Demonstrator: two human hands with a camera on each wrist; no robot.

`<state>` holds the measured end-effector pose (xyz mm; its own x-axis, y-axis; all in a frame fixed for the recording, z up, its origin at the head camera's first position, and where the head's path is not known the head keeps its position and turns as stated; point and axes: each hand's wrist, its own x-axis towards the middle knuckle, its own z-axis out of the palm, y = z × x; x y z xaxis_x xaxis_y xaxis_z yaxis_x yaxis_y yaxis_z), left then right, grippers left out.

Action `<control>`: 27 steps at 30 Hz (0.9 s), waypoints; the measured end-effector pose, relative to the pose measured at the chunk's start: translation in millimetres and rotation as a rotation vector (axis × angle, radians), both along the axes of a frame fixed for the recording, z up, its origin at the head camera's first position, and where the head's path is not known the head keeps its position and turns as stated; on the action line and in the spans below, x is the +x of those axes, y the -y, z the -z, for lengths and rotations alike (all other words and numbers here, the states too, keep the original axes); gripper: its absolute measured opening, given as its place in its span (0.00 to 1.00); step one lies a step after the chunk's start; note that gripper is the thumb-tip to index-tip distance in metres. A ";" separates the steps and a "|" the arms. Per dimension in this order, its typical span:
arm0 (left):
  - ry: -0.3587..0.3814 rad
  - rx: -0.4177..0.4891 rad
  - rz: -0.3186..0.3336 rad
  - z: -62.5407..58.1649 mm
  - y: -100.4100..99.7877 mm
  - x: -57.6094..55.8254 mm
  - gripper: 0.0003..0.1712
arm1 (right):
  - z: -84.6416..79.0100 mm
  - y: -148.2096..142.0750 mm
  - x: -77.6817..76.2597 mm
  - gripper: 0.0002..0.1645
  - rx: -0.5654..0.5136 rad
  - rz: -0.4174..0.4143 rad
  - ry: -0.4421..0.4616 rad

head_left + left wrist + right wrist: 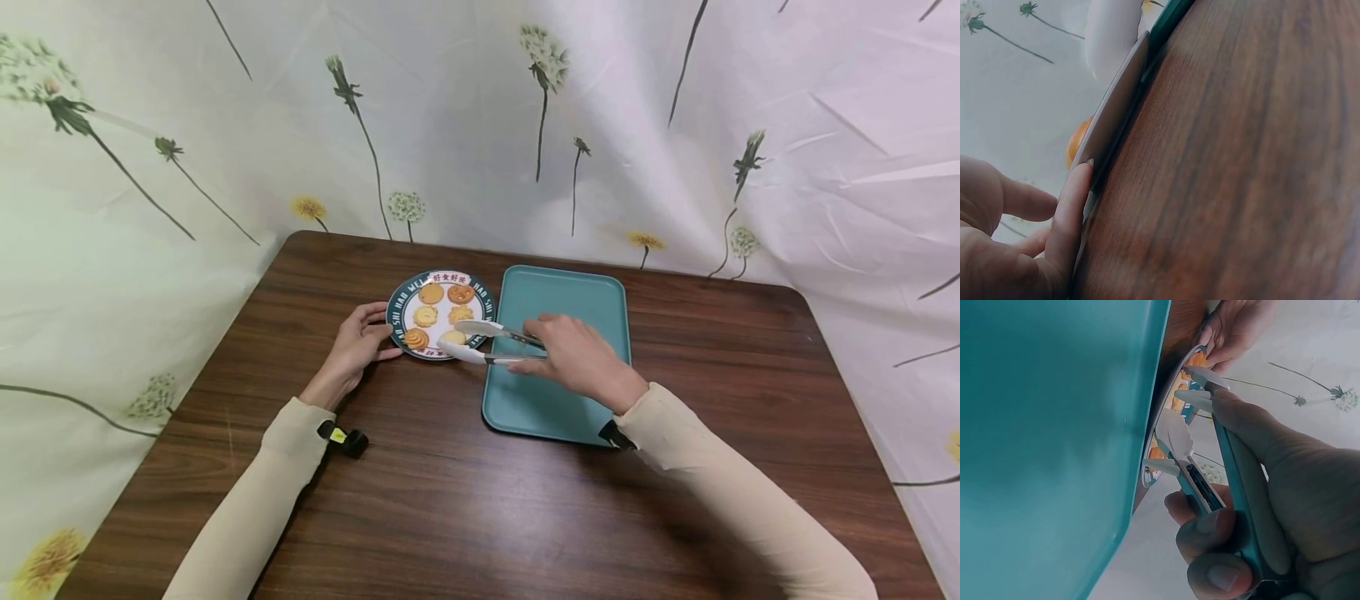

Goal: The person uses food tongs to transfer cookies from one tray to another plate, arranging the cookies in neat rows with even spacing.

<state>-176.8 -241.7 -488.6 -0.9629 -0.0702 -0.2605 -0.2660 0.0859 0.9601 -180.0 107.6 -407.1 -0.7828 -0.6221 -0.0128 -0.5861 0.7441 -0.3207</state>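
Observation:
A round plate (403,302) with a dark lettered rim lies on the table, bearing several cookies (425,316). My left hand (352,346) holds the plate by its left edge, and in the left wrist view a fingertip (1088,165) touches the rim. My right hand (577,354) grips a pair of metal tongs (517,335) with white tips. Those tips stand apart over the plate's lower right, around a pale round cookie (453,337); whether they touch it, I cannot tell.
A teal rectangular tray (551,408) lies directly right of the plate, beneath my right hand. Both rest on a dark wooden table (420,500). A white cloth printed with dandelions (465,125) hangs behind the table and along its sides.

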 end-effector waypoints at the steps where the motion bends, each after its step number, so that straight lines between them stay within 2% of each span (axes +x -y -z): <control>1: 0.001 0.000 0.001 -0.2 -0.1 -0.1 0.31 | 0.0 -0.3 0.1 0.32 0.001 0.003 0.001; 14: 0.003 -0.003 0.000 -1.4 -0.5 0.1 0.31 | 0.6 -7.2 6.2 0.31 -0.025 0.017 -0.023; 21: 0.001 -0.005 0.001 -1.5 -1.0 0.1 0.31 | -3.6 -21.0 8.3 0.32 -0.089 0.103 -0.025; 27: -0.002 -0.013 0.002 -1.2 -1.0 0.5 0.31 | 1.6 -35.8 5.6 0.33 -0.155 0.179 -0.073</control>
<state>-176.3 -240.7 -487.4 -0.9636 -0.0718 -0.2575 -0.2638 0.0991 0.9595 -174.4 143.4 -408.7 -0.8759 -0.4638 0.1326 -0.4755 0.7834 -0.4002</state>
